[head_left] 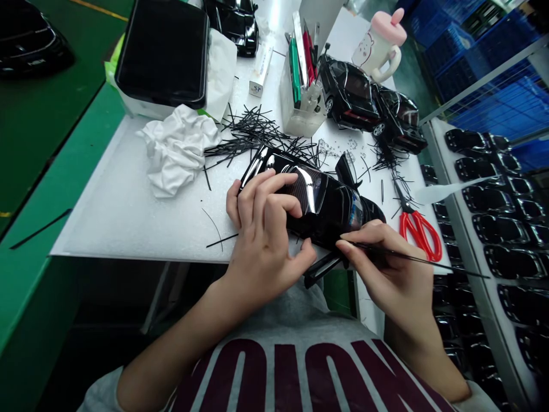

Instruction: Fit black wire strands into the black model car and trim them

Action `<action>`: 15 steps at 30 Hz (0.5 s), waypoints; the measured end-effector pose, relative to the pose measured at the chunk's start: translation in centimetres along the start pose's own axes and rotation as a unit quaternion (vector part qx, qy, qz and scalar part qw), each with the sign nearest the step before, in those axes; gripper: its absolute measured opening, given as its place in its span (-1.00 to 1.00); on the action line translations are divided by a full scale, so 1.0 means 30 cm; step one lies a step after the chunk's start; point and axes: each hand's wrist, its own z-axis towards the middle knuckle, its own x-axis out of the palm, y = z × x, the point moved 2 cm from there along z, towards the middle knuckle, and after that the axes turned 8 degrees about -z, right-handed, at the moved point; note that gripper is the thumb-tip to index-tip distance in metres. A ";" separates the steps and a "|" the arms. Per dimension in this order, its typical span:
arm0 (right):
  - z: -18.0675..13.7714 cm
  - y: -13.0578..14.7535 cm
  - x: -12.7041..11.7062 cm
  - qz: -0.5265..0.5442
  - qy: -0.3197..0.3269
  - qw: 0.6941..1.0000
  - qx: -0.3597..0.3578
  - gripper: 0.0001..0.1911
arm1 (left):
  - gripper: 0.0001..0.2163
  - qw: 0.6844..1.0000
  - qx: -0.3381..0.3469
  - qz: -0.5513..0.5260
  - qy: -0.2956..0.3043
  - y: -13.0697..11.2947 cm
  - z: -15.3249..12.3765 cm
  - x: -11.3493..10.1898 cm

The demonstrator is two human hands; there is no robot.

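A glossy black model car lies at the front edge of the white worktop, its side doors swung open. My left hand is wrapped over the car's left end and grips it, fingers across the roof and window. Between the thumb and fingertips of my right hand is a thin black strip, its long end trailing off to the right. The strip's tip meets the car near the open door on my side; the exact contact is hidden by my fingers.
Loose black strips are heaped behind the car. Red-handled scissors lie to the right, crumpled white cloth to the left. A pen holder, more model cars and a pink-lidded cup stand behind. Racked cars fill the right.
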 end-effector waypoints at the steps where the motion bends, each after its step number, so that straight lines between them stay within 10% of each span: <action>1: 0.000 0.000 0.000 0.001 0.000 1.000 -0.003 -0.85 | -0.57 1.000 0.002 0.001 0.002 0.000 0.000 0.000; 15: -0.004 0.005 0.001 -0.007 -0.004 1.000 -0.019 -0.83 | -0.79 0.991 0.132 0.021 0.020 -0.013 -0.005 0.001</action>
